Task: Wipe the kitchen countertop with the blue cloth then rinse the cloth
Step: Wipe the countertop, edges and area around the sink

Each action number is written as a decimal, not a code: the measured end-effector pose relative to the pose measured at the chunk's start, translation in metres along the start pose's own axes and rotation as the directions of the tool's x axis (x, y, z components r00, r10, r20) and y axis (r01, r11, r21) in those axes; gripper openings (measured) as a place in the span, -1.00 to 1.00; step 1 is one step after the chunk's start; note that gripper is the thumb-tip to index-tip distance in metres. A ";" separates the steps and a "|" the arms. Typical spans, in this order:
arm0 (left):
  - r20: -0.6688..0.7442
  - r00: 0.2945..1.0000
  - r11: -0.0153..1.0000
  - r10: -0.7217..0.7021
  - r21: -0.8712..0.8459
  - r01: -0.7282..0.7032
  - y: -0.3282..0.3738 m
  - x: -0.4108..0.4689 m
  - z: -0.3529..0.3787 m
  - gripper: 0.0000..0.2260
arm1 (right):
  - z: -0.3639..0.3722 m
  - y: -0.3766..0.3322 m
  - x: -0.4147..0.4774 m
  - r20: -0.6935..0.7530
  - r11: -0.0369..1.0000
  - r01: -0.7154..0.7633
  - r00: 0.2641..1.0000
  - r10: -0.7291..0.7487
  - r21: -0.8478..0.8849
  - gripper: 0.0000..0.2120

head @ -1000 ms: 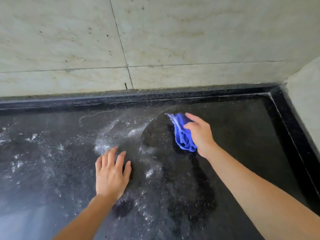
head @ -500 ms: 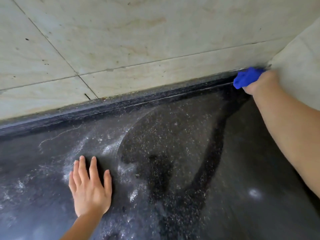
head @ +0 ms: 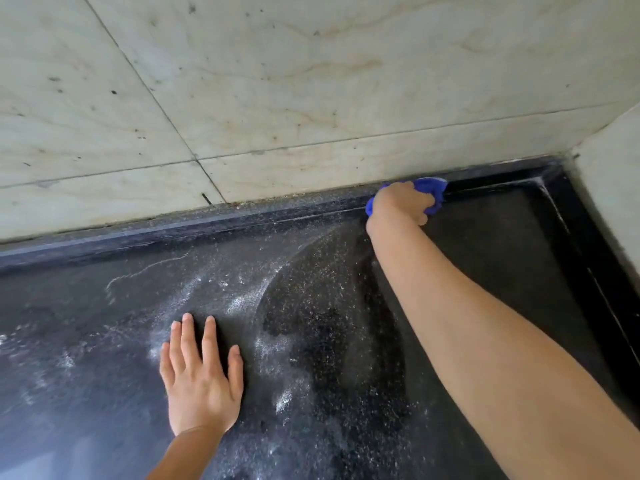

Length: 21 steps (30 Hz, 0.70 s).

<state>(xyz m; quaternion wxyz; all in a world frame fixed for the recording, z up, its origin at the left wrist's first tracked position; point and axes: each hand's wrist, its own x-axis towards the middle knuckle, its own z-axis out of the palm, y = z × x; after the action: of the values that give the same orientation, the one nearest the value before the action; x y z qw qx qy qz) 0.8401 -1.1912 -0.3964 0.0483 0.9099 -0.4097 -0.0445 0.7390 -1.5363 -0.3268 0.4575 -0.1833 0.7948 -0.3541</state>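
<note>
The black speckled countertop fills the lower view, dusted with white powder on its left and middle. A darker wiped patch lies to the right of the middle. My right hand reaches to the back raised edge and presses the bunched blue cloth against it, close to the back right corner. Most of the cloth is hidden under my fingers. My left hand lies flat on the counter, palm down, fingers spread, holding nothing.
A pale marble tiled wall rises behind the counter. A side wall closes the right end. A raised black lip runs along the back and right edges.
My right hand first swept the cloth from the counter's middle to the back right corner, then slid it left along the back edge. My left hand stayed flat on the counter.
</note>
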 end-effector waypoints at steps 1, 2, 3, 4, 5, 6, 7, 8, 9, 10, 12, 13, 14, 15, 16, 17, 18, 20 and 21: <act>0.000 1.000 1.000 -0.004 -0.001 0.004 0.000 0.000 0.000 -0.39 | 0.007 0.004 -0.019 0.007 0.998 -0.062 0.998 0.062 0.023 -0.55; -0.002 1.000 1.000 -0.007 -0.001 0.007 0.000 0.000 -0.001 -0.40 | 0.013 0.010 -0.038 0.060 0.995 -0.103 0.993 0.103 0.007 -0.53; -0.003 1.000 1.000 -0.008 -0.002 0.008 0.000 0.000 0.000 -0.41 | 0.017 0.018 -0.053 0.101 0.994 -0.108 0.989 0.106 0.015 -0.52; -0.004 1.000 1.000 -0.009 -0.004 0.009 0.000 0.000 0.000 -0.41 | 0.021 0.027 -0.068 0.179 0.993 -0.122 0.976 0.120 -0.001 -0.50; -0.005 1.000 1.000 -0.011 -0.007 0.011 0.000 0.000 0.000 -0.42 | 0.026 0.037 -0.079 0.271 0.995 -0.098 0.957 0.104 -0.037 -0.49; -0.005 1.000 1.000 -0.015 -0.010 0.015 0.001 0.000 0.000 -0.42 | 0.031 0.047 -0.088 0.388 0.994 -0.065 0.917 0.093 -0.085 -0.49; -0.006 1.000 1.000 -0.018 -0.013 0.018 0.001 0.000 0.000 -0.42 | 0.032 0.055 -0.096 0.468 0.992 -0.039 0.879 0.092 -0.124 -0.50; -0.008 1.000 1.000 -0.021 -0.018 0.021 0.001 0.000 0.000 -0.42 | 0.030 0.060 -0.103 0.513 0.990 -0.061 0.850 0.119 -0.128 -0.50; -0.010 1.000 0.999 -0.023 -0.024 0.023 0.001 0.000 0.000 -0.42 | 0.023 0.060 -0.104 0.555 0.987 -0.124 0.816 0.158 -0.099 -0.54; -0.012 1.000 0.999 -0.023 -0.028 0.023 0.001 0.000 0.000 -0.42 | 0.013 0.060 -0.101 0.615 0.981 -0.175 0.766 0.186 -0.079 -0.61; -0.007 1.000 0.999 -0.021 -0.026 0.021 0.002 -0.001 -0.001 -0.42 | -0.017 0.053 -0.080 0.687 0.988 -0.132 0.710 0.154 -0.084 -0.88; -0.003 1.000 1.000 -0.019 -0.022 0.019 0.002 0.000 -0.002 -0.42 | -0.032 0.048 -0.062 0.670 0.996 -0.061 0.737 0.088 -0.064 -0.93; 0.002 1.000 1.000 -0.018 -0.018 0.018 0.003 0.000 -0.003 -0.42 | -0.042 0.043 -0.042 0.591 1.000 0.005 0.806 -0.010 0.011 -0.92; 0.005 1.000 1.000 -0.016 -0.015 0.016 0.003 0.000 -0.003 -0.42 | -0.049 0.038 -0.022 0.462 0.994 0.040 0.883 -0.084 0.105 -0.89; 0.007 1.000 1.000 -0.015 -0.011 0.015 0.003 0.001 -0.004 -0.42 | -0.046 0.036 -0.008 0.326 0.985 0.087 0.936 -0.133 0.151 -0.75; 0.007 1.000 1.000 -0.014 -0.008 0.015 0.003 0.001 -0.004 -0.42 | -0.040 0.033 -0.005 0.210 0.982 0.125 0.965 -0.154 0.141 -0.63; 0.009 1.000 1.000 -0.016 -0.009 0.016 0.002 0.000 -0.004 -0.43 | -0.027 0.034 -0.007 0.138 0.985 0.123 0.981 -0.140 0.124 -0.58; 0.005 1.000 1.000 -0.016 -0.019 0.016 0.001 0.001 -0.002 -0.43 | 0.003 0.045 -0.030 0.141 0.996 0.077 0.987 -0.083 0.049 -0.58; 0.002 1.000 1.000 -0.019 -0.022 0.019 -0.001 0.001 -0.002 -0.42 | 0.019 0.055 -0.056 0.186 0.999 0.045 0.982 -0.045 0.005 -0.59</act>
<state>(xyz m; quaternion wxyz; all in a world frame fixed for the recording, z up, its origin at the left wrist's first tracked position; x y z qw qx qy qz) 0.8415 -1.1911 -0.3949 0.0573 0.9132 -0.4004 -0.0505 0.7863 -1.4719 -0.3392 0.5216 -0.2331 0.7443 -0.3458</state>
